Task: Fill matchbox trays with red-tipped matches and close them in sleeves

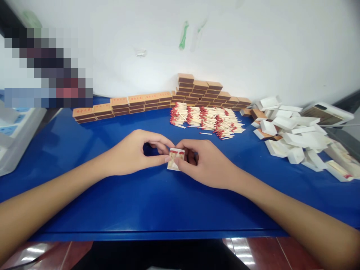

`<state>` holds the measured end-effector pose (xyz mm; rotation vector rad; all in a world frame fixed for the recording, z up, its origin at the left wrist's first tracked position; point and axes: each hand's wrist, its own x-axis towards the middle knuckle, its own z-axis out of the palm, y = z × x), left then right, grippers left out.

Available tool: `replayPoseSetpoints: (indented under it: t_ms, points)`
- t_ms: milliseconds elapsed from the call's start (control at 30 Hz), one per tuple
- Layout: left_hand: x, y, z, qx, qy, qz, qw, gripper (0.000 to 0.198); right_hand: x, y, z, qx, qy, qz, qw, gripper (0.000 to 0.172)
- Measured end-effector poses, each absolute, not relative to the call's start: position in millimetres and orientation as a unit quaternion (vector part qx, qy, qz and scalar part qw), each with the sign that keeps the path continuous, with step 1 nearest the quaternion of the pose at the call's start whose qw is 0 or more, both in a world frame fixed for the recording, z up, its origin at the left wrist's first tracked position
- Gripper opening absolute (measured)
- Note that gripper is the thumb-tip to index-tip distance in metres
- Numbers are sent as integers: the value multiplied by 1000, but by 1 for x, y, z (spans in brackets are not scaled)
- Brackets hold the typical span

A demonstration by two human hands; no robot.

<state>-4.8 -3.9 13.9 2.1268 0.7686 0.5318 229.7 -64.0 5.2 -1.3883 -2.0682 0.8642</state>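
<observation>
Above the middle of the blue table, a small white matchbox tray [172, 166] with red-headed matches in it is held between both hands. My left hand [132, 153] pinches its left side with thumb and fingers. From the right, my right hand [206, 161] grips the tray, its thumb over the front and the other fingers curled behind. Just beyond the hands lie loose matches [208, 116] in several piles, heads mostly to the left.
Closed matchboxes [149, 100] stand stacked along the white wall. White empty trays [298, 131] are heaped at the right, beside a phone-like object [327, 112]. A translucent plastic bin [17, 142] stands at the left. The blue table [157, 210] has its front edge near my body.
</observation>
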Motion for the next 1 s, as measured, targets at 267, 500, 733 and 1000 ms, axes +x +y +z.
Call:
replayPoseSetpoints:
  t_ms: [267, 500, 733, 1000]
  points:
    - [-6, -5, 13, 839, 306, 209, 397, 25, 230, -63, 5, -506, -766, 305, 252, 7]
    - [-5, -5, 13, 839, 304, 213, 398, 25, 229, -64, 5, -509, -764, 304, 253, 6]
    - [-6, -5, 13, 839, 305, 210, 399, 25, 229, -64, 4, -516, -761, 301, 252, 8]
    - [-5, -4, 13, 840, 301, 212, 398, 25, 229, -61, 4, -515, -758, 307, 257, 11]
